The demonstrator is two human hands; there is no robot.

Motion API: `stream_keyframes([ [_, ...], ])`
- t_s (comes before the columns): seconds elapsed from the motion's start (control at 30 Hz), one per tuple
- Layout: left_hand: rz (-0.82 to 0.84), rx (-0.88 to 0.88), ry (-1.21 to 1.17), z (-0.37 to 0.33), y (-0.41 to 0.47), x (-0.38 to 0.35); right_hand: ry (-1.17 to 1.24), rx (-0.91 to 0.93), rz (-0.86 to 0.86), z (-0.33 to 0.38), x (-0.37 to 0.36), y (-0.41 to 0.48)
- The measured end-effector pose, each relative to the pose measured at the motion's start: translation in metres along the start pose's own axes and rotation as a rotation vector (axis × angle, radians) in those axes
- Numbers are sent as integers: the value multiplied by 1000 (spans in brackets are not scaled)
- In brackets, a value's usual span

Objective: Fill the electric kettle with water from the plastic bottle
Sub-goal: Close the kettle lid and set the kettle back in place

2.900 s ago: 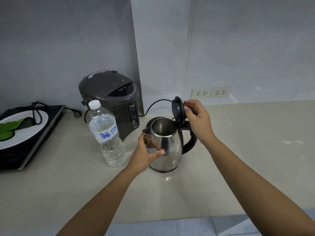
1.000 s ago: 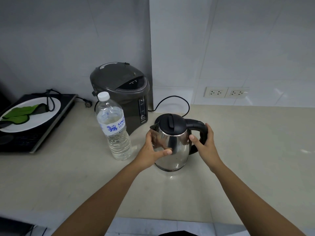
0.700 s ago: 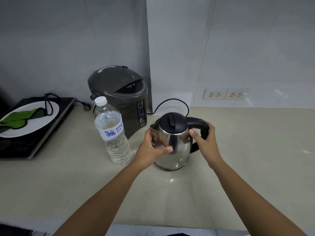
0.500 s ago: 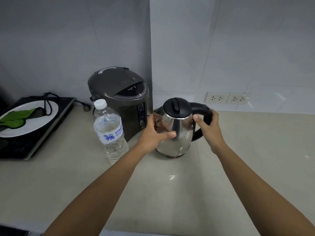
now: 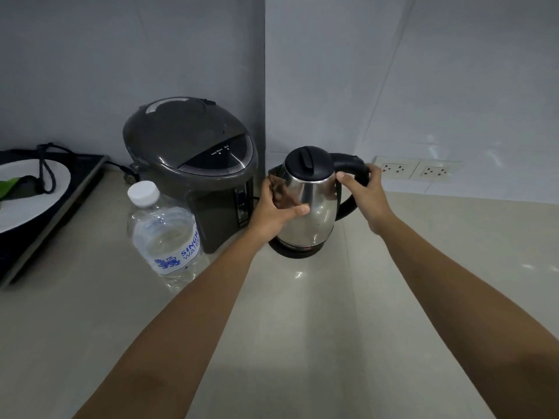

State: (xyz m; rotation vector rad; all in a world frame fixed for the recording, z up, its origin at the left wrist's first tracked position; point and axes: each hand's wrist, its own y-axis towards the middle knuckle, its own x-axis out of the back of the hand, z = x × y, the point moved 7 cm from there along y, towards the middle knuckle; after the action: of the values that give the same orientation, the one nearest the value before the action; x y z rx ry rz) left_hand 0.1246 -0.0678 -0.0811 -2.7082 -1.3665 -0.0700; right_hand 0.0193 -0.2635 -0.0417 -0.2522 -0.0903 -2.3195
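The steel electric kettle (image 5: 314,207) stands on its black base (image 5: 295,252) near the back wall, its black lid closed. My left hand (image 5: 273,208) wraps the kettle's left side below the spout. My right hand (image 5: 363,195) grips the black handle on the right. The clear plastic water bottle (image 5: 165,234), with a white cap on and a blue-and-white label, stands upright to the left of my left forearm, untouched.
A dark grey thermo pot (image 5: 193,167) stands just left of the kettle against the wall corner. An induction hob (image 5: 48,213) at the far left carries a white plate (image 5: 30,201) with green leaves and a cord. Two wall sockets (image 5: 417,169) sit behind the kettle.
The lid, open earlier, is closed. Both hands carried the kettle away from me toward the wall and it now rests on its black base. The bottle has not moved.
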Motion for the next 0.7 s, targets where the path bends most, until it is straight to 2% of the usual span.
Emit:
stream_keyframes([
  [0.47, -92, 8, 66, 27, 8, 3, -45, -64, 118, -25, -11, 22],
  [0.7, -38, 28, 88, 32, 12, 8, -49, -47, 120, -28, -11, 19],
])
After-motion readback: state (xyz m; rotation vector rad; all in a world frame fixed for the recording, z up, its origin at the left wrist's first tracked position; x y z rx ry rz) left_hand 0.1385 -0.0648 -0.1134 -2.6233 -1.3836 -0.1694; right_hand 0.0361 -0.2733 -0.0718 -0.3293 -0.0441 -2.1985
